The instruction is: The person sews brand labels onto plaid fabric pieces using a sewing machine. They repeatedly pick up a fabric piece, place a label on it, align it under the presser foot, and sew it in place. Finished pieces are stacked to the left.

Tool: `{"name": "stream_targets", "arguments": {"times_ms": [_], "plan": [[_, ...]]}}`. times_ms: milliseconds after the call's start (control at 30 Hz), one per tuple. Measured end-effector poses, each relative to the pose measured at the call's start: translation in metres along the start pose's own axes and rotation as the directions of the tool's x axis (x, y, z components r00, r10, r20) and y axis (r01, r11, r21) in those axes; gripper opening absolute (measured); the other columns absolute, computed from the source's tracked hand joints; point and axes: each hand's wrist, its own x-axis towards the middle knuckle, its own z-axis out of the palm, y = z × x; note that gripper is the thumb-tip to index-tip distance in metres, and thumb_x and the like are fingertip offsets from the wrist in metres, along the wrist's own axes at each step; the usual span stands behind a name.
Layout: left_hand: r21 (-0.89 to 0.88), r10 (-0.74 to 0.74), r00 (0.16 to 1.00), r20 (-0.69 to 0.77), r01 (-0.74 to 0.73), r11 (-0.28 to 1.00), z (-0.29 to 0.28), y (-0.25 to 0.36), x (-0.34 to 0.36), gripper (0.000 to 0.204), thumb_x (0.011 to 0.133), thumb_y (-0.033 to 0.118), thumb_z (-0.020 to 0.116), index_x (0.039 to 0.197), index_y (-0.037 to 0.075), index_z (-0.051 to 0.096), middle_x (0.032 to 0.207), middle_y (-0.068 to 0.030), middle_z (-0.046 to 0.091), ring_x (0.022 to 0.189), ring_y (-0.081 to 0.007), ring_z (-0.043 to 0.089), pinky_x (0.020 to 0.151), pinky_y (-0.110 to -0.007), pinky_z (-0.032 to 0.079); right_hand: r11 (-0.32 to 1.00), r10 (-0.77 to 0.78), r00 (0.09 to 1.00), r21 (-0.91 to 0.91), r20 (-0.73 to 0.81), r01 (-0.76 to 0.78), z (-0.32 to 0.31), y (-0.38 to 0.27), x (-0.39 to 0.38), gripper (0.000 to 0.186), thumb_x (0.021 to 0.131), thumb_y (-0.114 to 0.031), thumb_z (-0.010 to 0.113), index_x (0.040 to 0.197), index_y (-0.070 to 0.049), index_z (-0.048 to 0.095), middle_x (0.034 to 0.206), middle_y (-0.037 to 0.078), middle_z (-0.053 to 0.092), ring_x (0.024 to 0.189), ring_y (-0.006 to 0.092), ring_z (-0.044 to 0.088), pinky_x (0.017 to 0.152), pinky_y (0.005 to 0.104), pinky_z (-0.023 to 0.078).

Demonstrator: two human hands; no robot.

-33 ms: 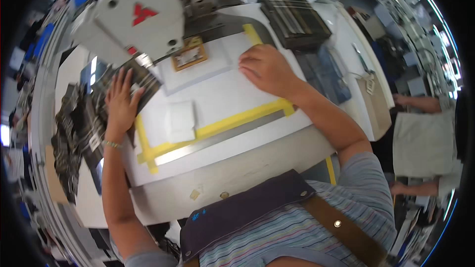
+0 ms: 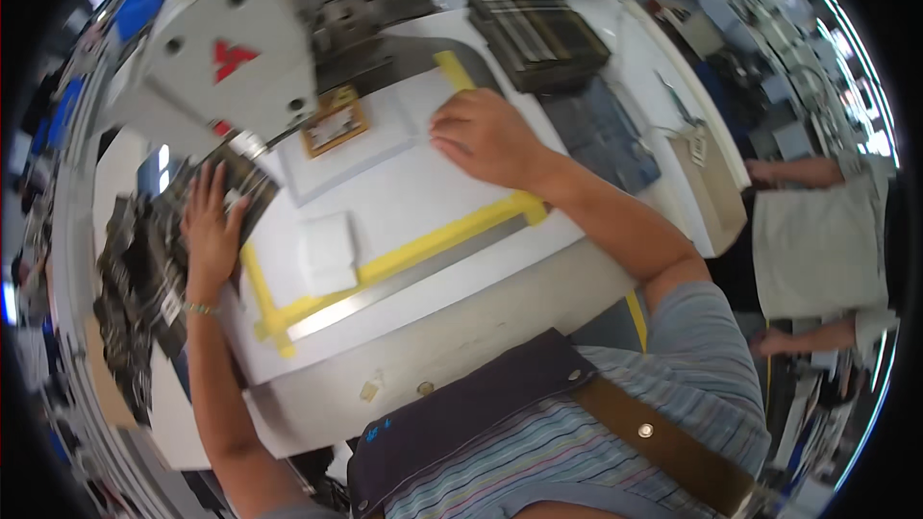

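My left hand [image 2: 212, 226] lies with fingers spread on a piece of dark plaid fabric [image 2: 252, 194] at the left of the work surface. Beside and beneath that arm, more crumpled plaid cloth [image 2: 130, 279] is heaped. My right hand [image 2: 486, 139] is closed, its fingers curled together near the right end of a clear plastic sheet [image 2: 336, 173]; whatever the fingertips hold, if anything, is hidden. An orange-brown frame [image 2: 335, 122] rests on the clear sheet between my hands. Nearer to me sits a folded white pad [image 2: 328, 252].
The white head of a sewing machine [image 2: 226, 48] overhangs the back left. Yellow tape [image 2: 413, 252] borders the white work surface. A stack of folded plaid pieces [image 2: 538, 37] stands at the back right, near small snips [image 2: 681, 98] and a tag. Another person [image 2: 817, 245] is farther right.
The whole view has shifted, so the table appears slightly farther left. Both hands keep nearly the same places relative to the work surface.
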Motion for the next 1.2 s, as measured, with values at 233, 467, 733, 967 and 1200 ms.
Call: {"name": "stream_targets", "arguments": {"times_ms": [233, 467, 733, 967, 1200], "plan": [[-0.003, 0.095, 0.983, -0.16, -0.096, 0.995, -0.007, -0.018, -0.009, 0.053, 0.113, 0.033, 0.053, 0.161, 0.012, 0.05, 0.167, -0.0112, 0.048, 0.157, -0.0342, 0.039, 0.129, -0.051, 0.025, 1.0, -0.002, 0.998, -0.021, -0.059, 0.001, -0.005, 0.0, -0.005, 0.01, 0.09, -0.018, 0.081, 0.086, -0.009, 0.077, 0.1, 0.002, 0.075, 0.101, 0.0237, 0.068, 0.092, 0.0402, 0.052], [-0.278, 0.291, 0.953, -0.083, -0.303, 0.912, -0.071, 0.122, -0.027, 0.036, 0.104, 0.019, 0.068, 0.135, 0.001, 0.069, 0.145, -0.0143, 0.066, 0.142, -0.037, 0.056, 0.122, -0.049, 0.04, 0.954, 0.021, 0.986, -0.292, -0.165, -0.069, -0.088, 0.015, 0.022, 0.011, 0.093, -0.019, 0.08, 0.098, -0.008, 0.08, 0.11, 0.003, 0.077, 0.109, 0.0243, 0.07, 0.093, 0.0413, 0.053], [-0.407, 0.513, 0.853, 0.095, -0.436, 0.802, -0.068, 0.15, -0.046, 0.105, 0.089, 0.072, 0.07, 0.167, 0.008, 0.04, 0.175, -0.0213, 0.033, 0.161, -0.0473, 0.026, 0.129, -0.059, 0.023, 0.855, 0.374, 0.904, -0.3, -0.207, -0.422, -0.143, 0.046, -0.019, 0.034, 0.096, -0.021, 0.078, 0.128, -0.009, 0.076, 0.139, 0.009, 0.069, 0.13, 0.03, 0.063, 0.113, 0.0424, 0.049], [-0.38, 0.506, 0.856, 0.107, -0.435, 0.816, -0.053, 0.177, -0.039, 0.095, 0.094, 0.053, 0.075, 0.167, 0.006, 0.038, 0.177, -0.0201, 0.029, 0.164, -0.0447, 0.021, 0.131, -0.059, 0.019, 0.901, 0.301, 0.952, -0.312, -0.05, -0.301, -0.128, 0.063, -0.031, 0.034, 0.096, -0.021, 0.076, 0.128, -0.008, 0.076, 0.141, 0.009, 0.069, 0.131, 0.0307, 0.062, 0.113, 0.042, 0.049], [-0.451, 0.566, 0.823, 0.049, -0.487, 0.748, -0.046, 0.212, -0.031, 0.085, 0.097, 0.045, 0.075, 0.163, 0.003, 0.042, 0.174, -0.0192, 0.036, 0.163, -0.0449, 0.024, 0.13, -0.059, 0.021, 0.911, 0.334, 0.941, -0.275, 0.051, -0.309, -0.107, 0.089, -0.015, 0.016, 0.098, -0.021, 0.069, 0.102, -0.013, 0.083, 0.111, 0.002, 0.077, 0.106, 0.0269, 0.073, 0.085, 0.0429, 0.06]]}}
